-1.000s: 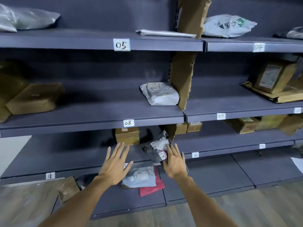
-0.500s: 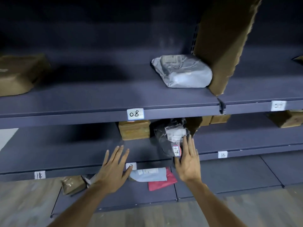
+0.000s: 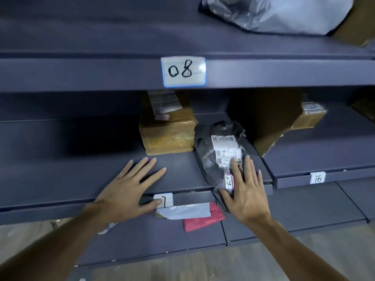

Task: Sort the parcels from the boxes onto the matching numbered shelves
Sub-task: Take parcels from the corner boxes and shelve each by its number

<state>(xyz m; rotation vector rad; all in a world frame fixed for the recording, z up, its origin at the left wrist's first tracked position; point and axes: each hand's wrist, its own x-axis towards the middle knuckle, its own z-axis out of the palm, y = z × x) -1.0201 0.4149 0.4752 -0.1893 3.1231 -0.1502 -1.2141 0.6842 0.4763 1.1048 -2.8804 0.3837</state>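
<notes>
Your right hand (image 3: 246, 191), fingers straight, presses black poly mailer (image 3: 211, 165), centre-right of frame. Left hand (image 3: 129, 187) spread over shelf (image 3: 60, 179), holding nothing. Mailer likely light, soft, slippery: pinch bunched edge.

Two hands show, the left hand (image 3: 129, 191) and the right hand (image 3: 247, 195). There are four soft bags: a grey bag (image 3: 280, 15) far up on the right, a black bag (image 3: 213, 159) in the middle, and a pale bag (image 3: 186, 211) and a red bag (image 3: 203, 221) near, on the lowest shelf (image 3: 162, 242). There are also two plainly seen brown boxes, the middle box (image 3: 166, 134) and the right box (image 3: 310, 116). Number tags come to four: the 08 tag (image 3: 183, 71), a half-hidden tag (image 3: 164, 200), the 16 tag (image 3: 317, 177) and a bag tag (image 3: 229, 181) on the black bag.
</notes>
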